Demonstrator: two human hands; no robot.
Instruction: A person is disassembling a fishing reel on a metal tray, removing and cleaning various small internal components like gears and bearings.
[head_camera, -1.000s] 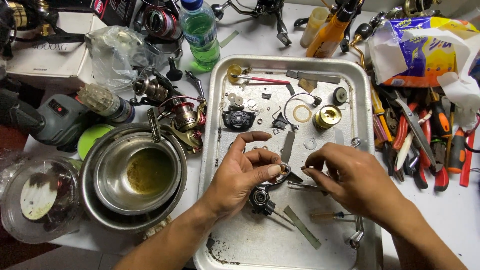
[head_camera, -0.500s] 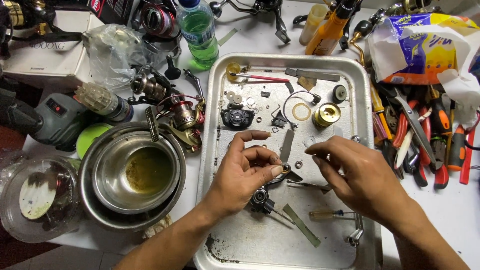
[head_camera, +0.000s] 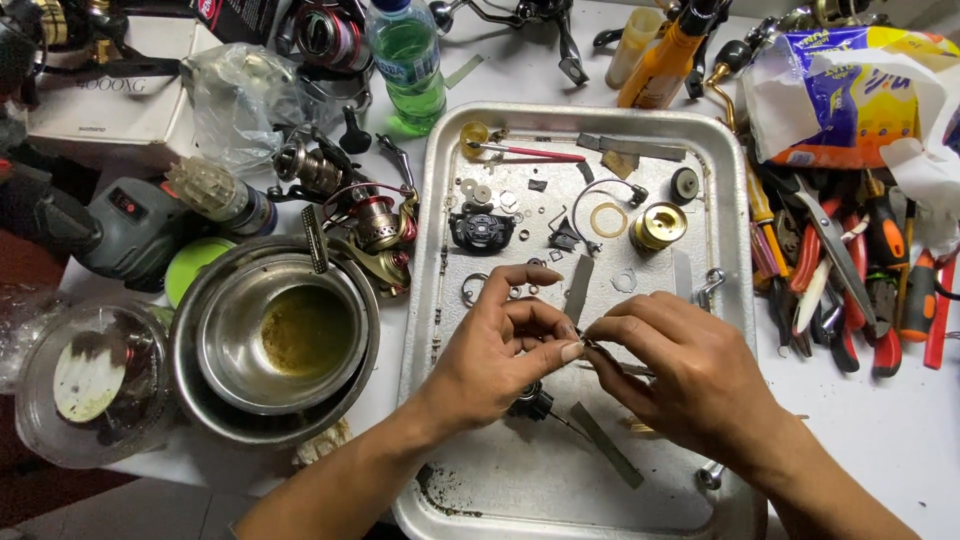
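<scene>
I see my left hand (head_camera: 495, 360) and right hand (head_camera: 680, 375) meeting fingertip to fingertip over the metal tray (head_camera: 735, 300), both pinching a small dark part (head_camera: 583, 342), probably metal; its long axis runs rightward under my right palm

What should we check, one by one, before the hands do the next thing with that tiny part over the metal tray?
1. Tiny part pinched where the left hand and right hand fingertips meet: ok, though too small to tell what it is.
2. Hands are above the metal tray, so a dropped piece would probably land in it: ok.
3. Gold spool and black round part lie apart from the hands: ok.
4. Small washers stay inside the tray: ok.
5. Black knob piece sits partly under the left hand and might get bumped: not ok.
6. Pliers lie within easy reach: ok.
</scene>
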